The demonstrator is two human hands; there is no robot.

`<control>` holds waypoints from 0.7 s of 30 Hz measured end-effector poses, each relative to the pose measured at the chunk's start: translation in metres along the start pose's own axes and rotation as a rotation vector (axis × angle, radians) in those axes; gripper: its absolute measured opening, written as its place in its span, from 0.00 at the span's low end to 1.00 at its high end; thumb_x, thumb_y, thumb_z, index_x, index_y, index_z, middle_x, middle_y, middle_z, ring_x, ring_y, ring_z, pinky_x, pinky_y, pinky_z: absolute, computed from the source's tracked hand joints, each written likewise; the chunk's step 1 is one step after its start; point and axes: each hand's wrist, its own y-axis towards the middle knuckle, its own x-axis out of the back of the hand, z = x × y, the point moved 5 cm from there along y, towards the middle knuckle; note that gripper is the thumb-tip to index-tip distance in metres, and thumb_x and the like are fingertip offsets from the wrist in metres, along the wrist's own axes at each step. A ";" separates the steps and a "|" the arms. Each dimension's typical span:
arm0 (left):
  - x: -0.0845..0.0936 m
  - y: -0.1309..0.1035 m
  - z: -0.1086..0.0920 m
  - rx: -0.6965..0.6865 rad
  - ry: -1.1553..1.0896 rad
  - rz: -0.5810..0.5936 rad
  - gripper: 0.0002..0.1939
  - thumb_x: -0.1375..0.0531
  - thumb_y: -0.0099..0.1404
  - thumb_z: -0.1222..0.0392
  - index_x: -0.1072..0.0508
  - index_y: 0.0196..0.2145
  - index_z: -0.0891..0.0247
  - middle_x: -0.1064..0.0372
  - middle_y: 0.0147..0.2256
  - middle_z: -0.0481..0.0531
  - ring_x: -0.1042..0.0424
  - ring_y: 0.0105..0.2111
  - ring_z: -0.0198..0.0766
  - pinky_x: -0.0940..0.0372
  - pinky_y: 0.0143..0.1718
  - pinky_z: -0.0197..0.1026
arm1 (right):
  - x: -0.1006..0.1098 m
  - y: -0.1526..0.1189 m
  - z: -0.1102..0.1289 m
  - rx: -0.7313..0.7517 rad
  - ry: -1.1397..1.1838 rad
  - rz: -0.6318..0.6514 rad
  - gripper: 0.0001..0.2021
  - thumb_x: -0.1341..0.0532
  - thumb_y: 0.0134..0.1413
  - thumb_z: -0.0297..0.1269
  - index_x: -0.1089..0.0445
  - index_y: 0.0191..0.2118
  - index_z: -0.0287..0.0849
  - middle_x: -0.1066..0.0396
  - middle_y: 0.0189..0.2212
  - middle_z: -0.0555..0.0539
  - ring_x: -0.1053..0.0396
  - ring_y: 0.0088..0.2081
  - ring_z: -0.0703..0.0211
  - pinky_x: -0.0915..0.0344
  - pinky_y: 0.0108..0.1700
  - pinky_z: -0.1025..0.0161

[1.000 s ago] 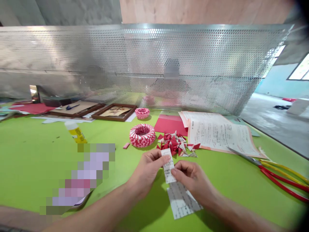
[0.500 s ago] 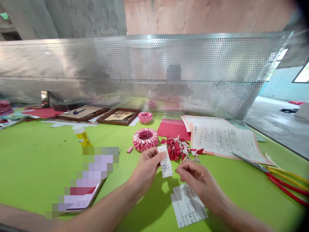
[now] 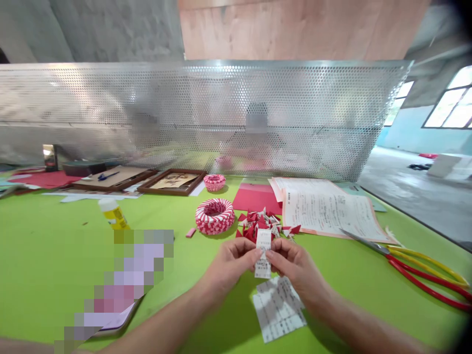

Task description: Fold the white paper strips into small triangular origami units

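A small strip of paper with handwriting (image 3: 263,246) is held upright between my two hands, over the green table. My left hand (image 3: 236,258) pinches its left edge with thumb and finger. On the other edge, the thumb and finger of my right hand (image 3: 293,260) are closed as well. Below them lie several cut pieces of written paper (image 3: 278,314). Just behind the strip is a heap of red and white folded paper pieces (image 3: 252,223). A red and white ring of folded paper (image 3: 215,217) stands left of that heap.
Scissors (image 3: 385,250) with red and yellow handles lie at right, by a printed sheet (image 3: 324,206). A glue stick (image 3: 114,214), a pink eraser-like block (image 3: 191,232) and a phone (image 3: 121,314) are at left. Behind are a smaller paper ring (image 3: 214,182), frames (image 3: 173,181) and a perforated metal screen (image 3: 206,108).
My right hand has moved left and up to take hold of the strip's right edge. The strip has turned from tilted to nearly upright. The camera view has shifted slightly right.
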 end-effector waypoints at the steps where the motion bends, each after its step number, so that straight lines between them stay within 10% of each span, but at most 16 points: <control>1: -0.001 -0.001 -0.001 0.000 0.013 0.008 0.10 0.37 0.49 0.58 0.29 0.21 0.68 0.34 0.18 0.46 0.40 0.19 0.28 0.46 0.23 0.32 | 0.000 0.000 0.001 0.012 0.011 0.003 0.14 0.36 0.42 0.44 0.35 0.26 0.37 0.37 0.19 0.51 0.41 0.22 0.65 0.45 0.25 0.69; 21: -0.008 -0.008 -0.006 0.030 -0.042 0.103 0.10 0.39 0.52 0.58 0.30 0.21 0.69 0.33 0.18 0.49 0.38 0.19 0.31 0.42 0.23 0.36 | -0.006 -0.005 0.016 0.127 0.083 0.129 0.05 0.38 0.47 0.35 0.34 0.31 0.40 0.39 0.22 0.52 0.37 0.27 0.62 0.39 0.29 0.66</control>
